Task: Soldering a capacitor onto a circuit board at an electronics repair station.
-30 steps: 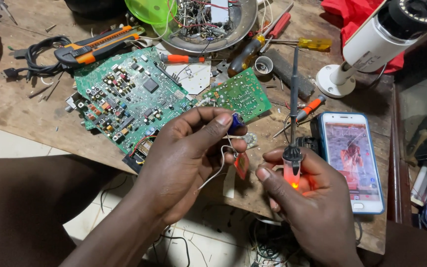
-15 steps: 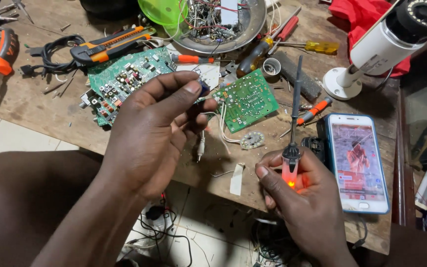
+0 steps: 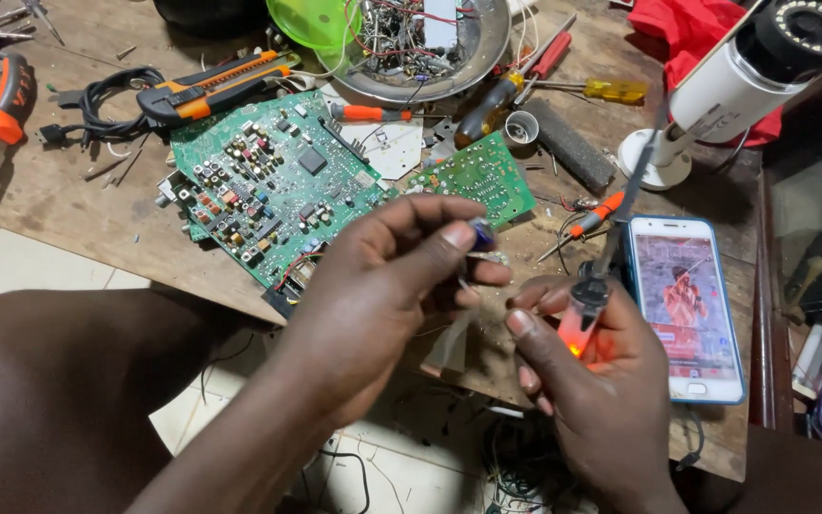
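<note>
My left hand point(image 3: 382, 276) pinches a small blue part point(image 3: 483, 233), maybe a capacitor, between thumb and fingertips, just above the near edge of the wooden table point(image 3: 68, 205). The grip is closed on it, and a pale thin lead seems to hang below the fingers. I judge this part to be very light and stiff, but its thin legs will bend easily, so I should hold the body, not the legs, and press only gently.

My right hand point(image 3: 587, 381) is wrapped around the handle of a soldering iron point(image 3: 594, 290), where an orange light glows. The shaft points to the far side; its tip must be hot, so I take it only by the handle.

To the left lies a large green circuit board point(image 3: 268, 181), and to the right a phone point(image 3: 685, 305) with a lit screen.
</note>
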